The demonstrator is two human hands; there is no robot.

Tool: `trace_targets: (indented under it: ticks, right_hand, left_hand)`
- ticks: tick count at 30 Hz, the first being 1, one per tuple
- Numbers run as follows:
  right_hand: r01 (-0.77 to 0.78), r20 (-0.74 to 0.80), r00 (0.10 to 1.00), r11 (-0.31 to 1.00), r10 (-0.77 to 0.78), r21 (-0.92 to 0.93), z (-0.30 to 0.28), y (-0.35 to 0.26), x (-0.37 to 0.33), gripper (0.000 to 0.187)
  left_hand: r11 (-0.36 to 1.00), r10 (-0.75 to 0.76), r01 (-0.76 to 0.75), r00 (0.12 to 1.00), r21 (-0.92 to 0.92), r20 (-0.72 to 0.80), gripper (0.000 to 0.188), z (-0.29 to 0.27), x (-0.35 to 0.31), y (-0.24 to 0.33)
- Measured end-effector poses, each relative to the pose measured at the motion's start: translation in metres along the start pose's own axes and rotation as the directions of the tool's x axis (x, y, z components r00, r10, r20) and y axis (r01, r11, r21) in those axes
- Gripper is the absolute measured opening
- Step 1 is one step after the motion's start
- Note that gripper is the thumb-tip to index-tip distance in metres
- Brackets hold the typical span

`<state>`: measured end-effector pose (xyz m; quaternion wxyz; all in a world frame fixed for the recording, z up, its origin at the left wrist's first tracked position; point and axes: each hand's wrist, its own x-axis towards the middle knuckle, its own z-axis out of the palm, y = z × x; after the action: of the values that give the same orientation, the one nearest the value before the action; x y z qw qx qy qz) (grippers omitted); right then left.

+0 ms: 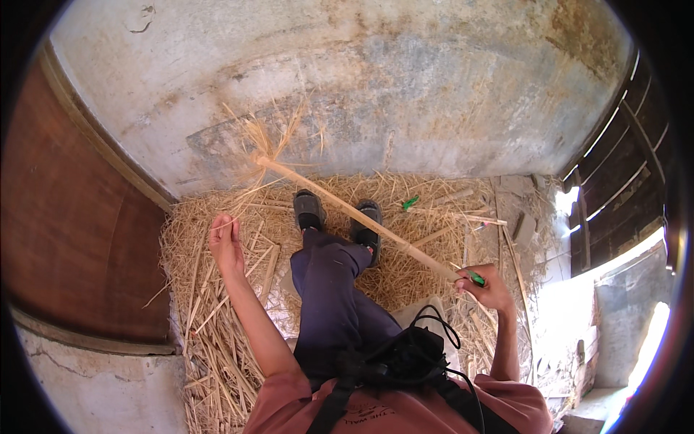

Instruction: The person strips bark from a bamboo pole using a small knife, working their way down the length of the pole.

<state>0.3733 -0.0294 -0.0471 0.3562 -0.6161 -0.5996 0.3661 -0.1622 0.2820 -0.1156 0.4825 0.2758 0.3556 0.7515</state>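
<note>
Room btwn L hand (228, 249) & legs (329, 289), but pole (347, 210) slants over shoes (309, 206), blocking way to wall (448, 101).

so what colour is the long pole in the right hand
The pole is light tan, best seen in the head view.

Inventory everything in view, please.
Pole: one, tan, across centre
Green item: one, green, pole's near end
Green scrap: one, green, floor centre
Straw: uncounted, yellowish, floor
Strips: many, tan, lower-left floor
Wall: one, grey, ahead
Panel: one, brown, left
Boards: several, dark, right
Corded gear: one, black, lower centre
Sandals: two, dark, centre
Trousers: one, dark, lower centre
Shirt: one, reddish, bottom
Left hand: one, bare, left of pole
Right hand: one, bare, gripping pole
</note>
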Motion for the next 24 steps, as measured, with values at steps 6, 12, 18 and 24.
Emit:
trace_targets:
  ticks: [6, 12, 18, 24]
  right_hand:
    - [0.049, -0.013, 0.999, 0.998, -0.049, -0.027, -0.004, 0.007, 0.004, 0.015]
    - [0.024, -0.05, 0.998, 0.986, -0.032, -0.164, -0.009, 0.019, -0.004, 0.013]
    - [-0.085, -0.073, 0.994, 0.994, 0.081, -0.063, -0.015, 0.02, -0.004, 0.012]
    - [-0.131, -0.122, 0.985, 0.99, 0.124, -0.056, -0.009, 0.027, -0.001, 0.014]
  left_hand:
    - [0.972, -0.049, 0.059, 0.997, -0.228, 0.051, 0.02, -0.04, 0.008, 0.016]
    - [0.869, -0.121, 0.109, 0.993, -0.482, 0.005, 0.02, -0.046, 0.009, 0.014]
    - [0.758, -0.059, -0.059, 0.986, -0.65, -0.157, 0.022, -0.151, 0.044, 0.025]
    - [0.97, 0.055, -0.122, 0.953, -0.209, -0.299, 0.061, -0.172, 0.019, 0.015]
